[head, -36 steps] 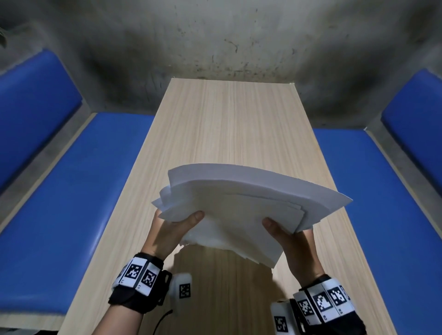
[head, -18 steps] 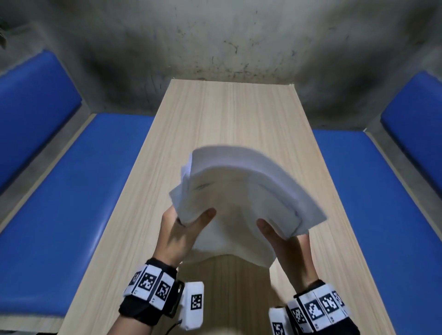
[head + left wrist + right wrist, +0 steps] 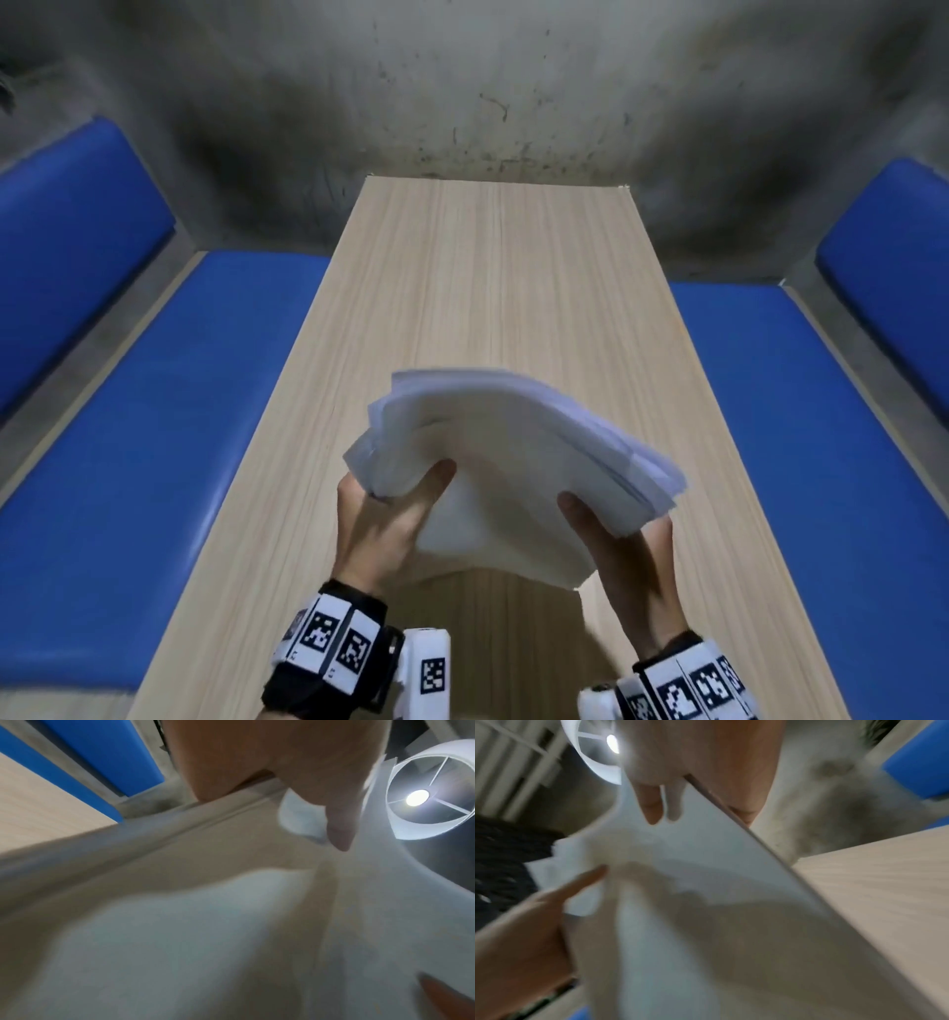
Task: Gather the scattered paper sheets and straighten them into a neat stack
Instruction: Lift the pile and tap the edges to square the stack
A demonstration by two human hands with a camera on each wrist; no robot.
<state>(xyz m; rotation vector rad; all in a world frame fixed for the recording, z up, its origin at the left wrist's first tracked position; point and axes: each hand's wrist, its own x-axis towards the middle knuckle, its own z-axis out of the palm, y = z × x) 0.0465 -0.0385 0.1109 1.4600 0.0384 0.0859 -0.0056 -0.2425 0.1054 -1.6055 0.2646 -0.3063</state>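
Observation:
A bundle of white paper sheets (image 3: 508, 462) hangs in the air above the near part of the wooden table (image 3: 493, 288), bowed upward with its edges uneven. My left hand (image 3: 395, 493) grips its left side, thumb on top and fingers hidden beneath. My right hand (image 3: 611, 524) grips its right side the same way. In the left wrist view the sheets (image 3: 205, 923) fill the frame, blurred, under my left hand (image 3: 318, 805). The right wrist view shows the sheets (image 3: 706, 882) pinched by my right hand (image 3: 695, 801).
Blue padded benches (image 3: 154, 437) (image 3: 821, 437) run along both long sides of the table, with blue backrests (image 3: 67, 231) behind them. A stained grey wall (image 3: 488, 87) closes the far end. A lit ceiling lamp (image 3: 416, 798) shows overhead.
My hands have drawn closer together, so the sheets went from a wide flat fan to a tighter, bowed bundle. The bundle has tilted and sits slightly nearer to me.

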